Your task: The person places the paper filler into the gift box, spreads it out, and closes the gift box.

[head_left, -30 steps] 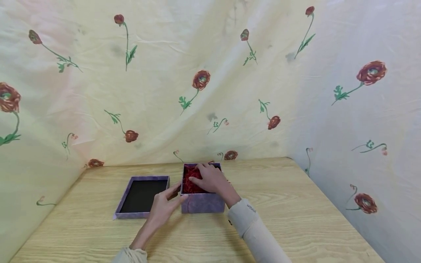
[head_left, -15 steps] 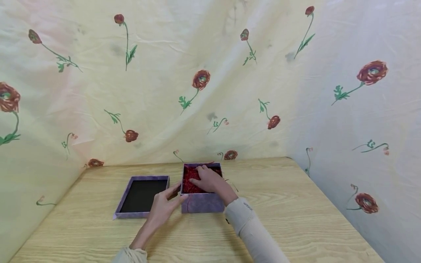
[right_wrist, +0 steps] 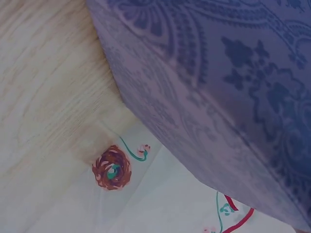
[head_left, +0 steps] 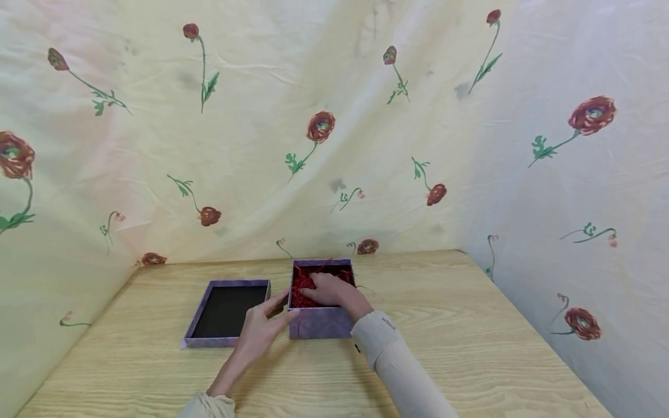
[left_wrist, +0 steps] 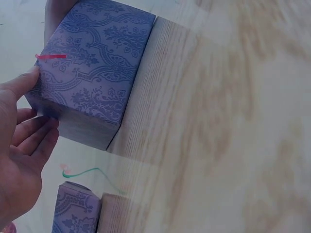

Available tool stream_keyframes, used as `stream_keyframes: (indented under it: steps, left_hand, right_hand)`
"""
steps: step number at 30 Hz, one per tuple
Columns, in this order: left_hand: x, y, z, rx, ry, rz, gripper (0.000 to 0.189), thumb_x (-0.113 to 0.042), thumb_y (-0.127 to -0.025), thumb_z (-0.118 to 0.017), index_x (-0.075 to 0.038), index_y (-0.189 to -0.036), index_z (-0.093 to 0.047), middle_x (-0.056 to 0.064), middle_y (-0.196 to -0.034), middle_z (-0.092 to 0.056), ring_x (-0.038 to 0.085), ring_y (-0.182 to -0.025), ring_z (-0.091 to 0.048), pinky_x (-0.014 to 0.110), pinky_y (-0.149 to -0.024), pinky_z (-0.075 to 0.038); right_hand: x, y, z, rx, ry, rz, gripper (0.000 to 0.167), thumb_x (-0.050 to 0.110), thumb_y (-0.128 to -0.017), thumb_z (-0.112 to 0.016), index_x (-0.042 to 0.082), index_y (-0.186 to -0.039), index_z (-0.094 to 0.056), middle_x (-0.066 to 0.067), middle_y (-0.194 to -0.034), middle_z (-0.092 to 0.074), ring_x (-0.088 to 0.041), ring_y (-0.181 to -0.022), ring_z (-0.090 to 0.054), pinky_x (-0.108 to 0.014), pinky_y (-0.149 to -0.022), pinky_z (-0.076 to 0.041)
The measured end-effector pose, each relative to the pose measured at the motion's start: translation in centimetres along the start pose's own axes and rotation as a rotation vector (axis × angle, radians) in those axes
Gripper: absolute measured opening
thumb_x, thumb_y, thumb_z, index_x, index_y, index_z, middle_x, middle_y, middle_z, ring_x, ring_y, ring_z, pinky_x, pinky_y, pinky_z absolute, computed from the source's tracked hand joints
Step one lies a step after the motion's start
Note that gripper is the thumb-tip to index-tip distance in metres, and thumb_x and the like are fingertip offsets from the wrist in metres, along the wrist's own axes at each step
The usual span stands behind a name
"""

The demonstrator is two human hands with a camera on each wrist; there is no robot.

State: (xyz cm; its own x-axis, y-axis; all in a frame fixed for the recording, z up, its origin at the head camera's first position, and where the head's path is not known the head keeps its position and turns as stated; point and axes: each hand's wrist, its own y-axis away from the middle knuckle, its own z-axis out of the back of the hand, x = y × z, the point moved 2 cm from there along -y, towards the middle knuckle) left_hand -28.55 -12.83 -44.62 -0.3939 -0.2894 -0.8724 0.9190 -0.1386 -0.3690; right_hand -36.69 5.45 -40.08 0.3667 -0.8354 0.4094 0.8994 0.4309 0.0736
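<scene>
Logged right hand [head_left: 336, 290] lower and nearer the front in purple box [head_left: 320, 325] than half a second earlier, with more dark interior [head_left: 338, 269] visible behind. Cannot tell state of its fingers among red shreds [head_left: 299, 290]. Noted box unmoved on counter [head_left: 449, 337], near-left corner included, still pinched there by left hand [head_left: 258, 328].
</scene>
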Motion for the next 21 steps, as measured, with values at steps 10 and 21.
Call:
stream_keyframes:
  steps: [10,21]
  left_hand:
    - [0.0,0.0,0.0,0.004,-0.010,0.014,0.060,-0.033,-0.096,-0.077,-0.010,-0.148,-0.059,0.015,-0.140,-0.062,0.033,-0.124,-0.063,0.047,-0.099,-0.054]
    - [0.1,-0.1,0.0,-0.001,-0.009,0.001,0.059,-0.031,-0.095,-0.078,-0.008,-0.146,-0.060,0.015,-0.139,-0.063,0.033,-0.123,-0.064,0.047,-0.099,-0.054]
  right_hand:
    - [-0.3,-0.6,-0.2,0.061,-0.018,-0.075,0.066,0.041,-0.106,-0.055,-0.002,-0.154,-0.045,-0.018,-0.151,-0.053,-0.033,-0.139,-0.050,-0.046,-0.114,-0.041]
    - [-0.1,0.6,1.1,-0.075,-0.024,0.025,0.059,0.038,-0.107,-0.059,-0.001,-0.150,-0.049,-0.020,-0.145,-0.056,-0.035,-0.132,-0.055,-0.049,-0.108,-0.046]
